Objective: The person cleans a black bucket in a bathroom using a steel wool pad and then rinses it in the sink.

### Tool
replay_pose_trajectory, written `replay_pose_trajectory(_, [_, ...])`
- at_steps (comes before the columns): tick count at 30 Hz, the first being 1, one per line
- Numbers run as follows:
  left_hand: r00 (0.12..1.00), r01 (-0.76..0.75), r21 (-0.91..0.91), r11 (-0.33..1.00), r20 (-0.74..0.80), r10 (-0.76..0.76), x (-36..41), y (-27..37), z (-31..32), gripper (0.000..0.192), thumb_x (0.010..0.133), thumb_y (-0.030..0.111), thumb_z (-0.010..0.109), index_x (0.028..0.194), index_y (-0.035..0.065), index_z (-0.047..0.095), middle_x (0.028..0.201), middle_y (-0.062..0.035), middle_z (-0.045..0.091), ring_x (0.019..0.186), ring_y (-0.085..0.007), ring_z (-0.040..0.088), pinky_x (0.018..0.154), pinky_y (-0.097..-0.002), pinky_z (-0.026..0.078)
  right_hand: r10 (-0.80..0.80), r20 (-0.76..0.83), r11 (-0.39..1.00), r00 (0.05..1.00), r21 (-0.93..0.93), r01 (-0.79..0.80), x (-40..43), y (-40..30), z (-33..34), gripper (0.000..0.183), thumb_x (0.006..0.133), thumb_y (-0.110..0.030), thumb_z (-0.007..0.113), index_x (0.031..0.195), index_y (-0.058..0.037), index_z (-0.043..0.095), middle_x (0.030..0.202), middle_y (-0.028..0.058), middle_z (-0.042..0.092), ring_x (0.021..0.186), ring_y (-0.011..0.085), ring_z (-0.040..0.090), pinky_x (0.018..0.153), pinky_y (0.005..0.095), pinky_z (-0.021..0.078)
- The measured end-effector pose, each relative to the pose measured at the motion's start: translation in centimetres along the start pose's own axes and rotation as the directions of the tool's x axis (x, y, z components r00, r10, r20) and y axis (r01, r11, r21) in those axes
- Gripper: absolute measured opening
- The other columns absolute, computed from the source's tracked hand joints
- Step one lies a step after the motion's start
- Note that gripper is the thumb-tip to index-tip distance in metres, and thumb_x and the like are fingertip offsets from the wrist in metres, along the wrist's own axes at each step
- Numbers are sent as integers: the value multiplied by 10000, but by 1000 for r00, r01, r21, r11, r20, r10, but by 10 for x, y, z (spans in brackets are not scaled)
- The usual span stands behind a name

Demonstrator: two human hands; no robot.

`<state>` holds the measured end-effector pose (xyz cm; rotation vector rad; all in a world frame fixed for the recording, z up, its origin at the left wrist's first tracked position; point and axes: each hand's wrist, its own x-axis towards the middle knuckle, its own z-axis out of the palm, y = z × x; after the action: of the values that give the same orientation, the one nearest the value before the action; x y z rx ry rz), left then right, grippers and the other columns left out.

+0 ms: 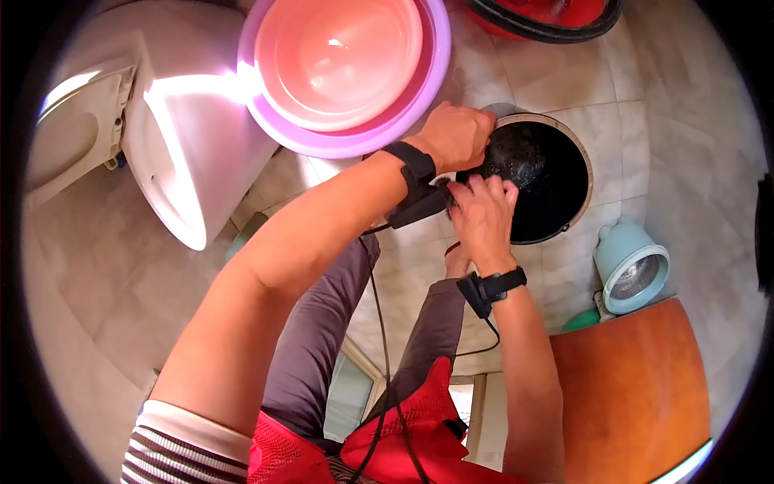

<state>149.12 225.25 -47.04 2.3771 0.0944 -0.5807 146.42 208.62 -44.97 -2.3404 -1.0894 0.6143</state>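
A round dark bucket (pixel 544 181) with a pale rim stands on the tiled floor, its inside mostly black. My left hand (pixel 456 136) is closed at the bucket's upper left rim; what its fingers grip is partly hidden. Just below it, my right hand (pixel 484 209) bends its fingers over the bucket's near left edge, touching a small dark bristly thing (pixel 446 192) that I cannot name surely. Both wrists wear black straps with small boxes and cables.
A pink basin (pixel 338 60) sits inside a purple basin (pixel 290 142) at the top. A white toilet (pixel 205 139) stands left, a red tub (pixel 544 12) at the upper right. A light blue plastic vessel (pixel 632 272) and an orange-brown wooden panel (pixel 635 387) are at right.
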Motion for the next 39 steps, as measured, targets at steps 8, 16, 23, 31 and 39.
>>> replay_pose_trajectory(8, [996, -26, 58, 998, -79, 31, -6, -2, 4, 136, 820, 144, 583, 889, 28, 601, 773, -216, 635, 772, -402, 617, 702, -486, 476, -201, 186, 972, 962, -85, 220, -61, 38, -19, 241, 646, -100, 664, 883, -129, 698, 843, 35, 533, 864, 239, 489, 837, 419, 344])
replay_pose_trajectory(16, [999, -18, 5, 1000, -34, 18, -3, -2, 5, 138, 830, 130, 569, 900, 13, 592, 795, -229, 631, 795, -414, 608, 712, -491, 471, -352, 403, 873, 845, -183, 451, -75, 95, -73, 189, 755, -118, 534, 862, -130, 689, 853, 45, 518, 872, 235, 501, 907, 432, 375])
replay_pose_trajectory(23, [997, -44, -55, 998, -66, 40, -2, -5, 10, 166, 844, 145, 567, 914, -5, 579, 805, -238, 625, 814, -421, 602, 723, -496, 463, -228, 473, 908, 851, -213, 361, -56, 120, -140, 223, 691, -88, 617, 901, -114, 687, 908, 60, 556, 893, 251, 513, 885, 403, 393])
replay_pose_trajectory(31, [915, 329, -424, 844, -78, -396, -71, 3, 42, 372, 945, 352, 485, 947, -15, 542, 802, -248, 615, 797, -435, 594, 690, -496, 455, -95, 278, 995, 956, 39, 88, 19, 72, -91, 315, 690, -23, 673, 999, -80, 662, 910, 111, 570, 900, 324, 546, 786, 405, 449])
replay_pose_trajectory(39, [871, 382, -741, 553, 88, -484, -110, 28, 91, 294, 957, 247, 528, 1116, 1, 512, 873, -185, 630, 814, -293, 640, 698, -354, 490, 472, 380, 758, 795, -636, -147, 76, 150, 71, 328, 862, -146, 509, 1159, -66, 624, 1273, 188, 543, 1162, 334, 523, 959, 445, 424])
